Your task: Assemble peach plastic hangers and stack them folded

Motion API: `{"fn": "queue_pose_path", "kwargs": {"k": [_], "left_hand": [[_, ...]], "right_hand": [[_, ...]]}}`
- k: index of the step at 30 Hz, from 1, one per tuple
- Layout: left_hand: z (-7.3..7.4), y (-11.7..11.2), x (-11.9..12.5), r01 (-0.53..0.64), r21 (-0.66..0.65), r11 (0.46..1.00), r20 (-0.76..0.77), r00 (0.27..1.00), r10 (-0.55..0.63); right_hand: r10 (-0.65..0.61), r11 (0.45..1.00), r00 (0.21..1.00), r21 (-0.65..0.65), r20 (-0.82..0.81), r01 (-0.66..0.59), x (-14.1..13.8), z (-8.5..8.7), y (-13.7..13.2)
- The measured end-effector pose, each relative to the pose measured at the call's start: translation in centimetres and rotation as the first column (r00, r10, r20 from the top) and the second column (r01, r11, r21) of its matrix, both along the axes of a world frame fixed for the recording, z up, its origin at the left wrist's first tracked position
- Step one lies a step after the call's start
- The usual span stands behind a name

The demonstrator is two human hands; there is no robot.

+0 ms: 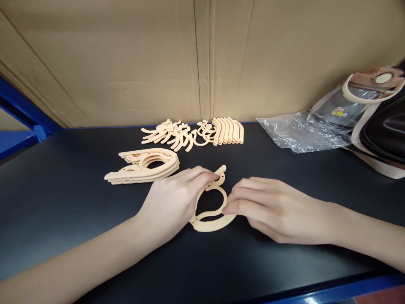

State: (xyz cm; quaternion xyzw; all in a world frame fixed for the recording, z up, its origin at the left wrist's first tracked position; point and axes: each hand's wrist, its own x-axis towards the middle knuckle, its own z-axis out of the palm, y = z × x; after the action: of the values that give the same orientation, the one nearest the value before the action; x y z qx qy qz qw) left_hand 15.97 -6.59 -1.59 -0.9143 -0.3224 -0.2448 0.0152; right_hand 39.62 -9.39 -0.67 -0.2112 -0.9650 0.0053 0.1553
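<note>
A cream plastic folding hanger (210,225) lies on the black tabletop between my hands, its curved pieces forming a ring with a hook at the top. My left hand (180,198) closes on its upper left side, fingertips by the hook. At the right edge, the bent fingers of my right hand (268,207) pinch the curved arm and inner ring. Both hands hide parts of the hanger. Just left of it rests a stack of similar folded hangers (142,175).
Loose curved hanger pieces (166,133) lie along the back, beside a neat row of hanger arms (228,131). At right are a crinkled plastic bag (295,133), a clear bottle (337,107) and a black bag (386,126). Cardboard (126,63) stands behind.
</note>
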Motion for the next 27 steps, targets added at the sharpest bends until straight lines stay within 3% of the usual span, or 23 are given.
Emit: {"fn": "queue_pose_path", "kwargs": {"k": [8,17,27], "left_hand": [[-0.4,0.7,0.0,0.089,-0.087,0.992,0.007,0.996,-0.089],[-0.6,0.7,0.1,0.094,-0.130,0.987,0.017,0.996,-0.093],[-0.3,0.3,0.1,0.105,-0.195,0.975,0.044,0.994,-0.098]], "right_hand": [[-0.144,0.987,0.989,0.069,-0.028,0.146,0.2,-0.2,0.6],[-0.354,0.935,0.935,-0.009,-0.008,0.354,0.7,-0.1,1.2],[-0.412,0.901,0.909,-0.181,-0.068,0.395,0.7,-0.1,1.1]]}}
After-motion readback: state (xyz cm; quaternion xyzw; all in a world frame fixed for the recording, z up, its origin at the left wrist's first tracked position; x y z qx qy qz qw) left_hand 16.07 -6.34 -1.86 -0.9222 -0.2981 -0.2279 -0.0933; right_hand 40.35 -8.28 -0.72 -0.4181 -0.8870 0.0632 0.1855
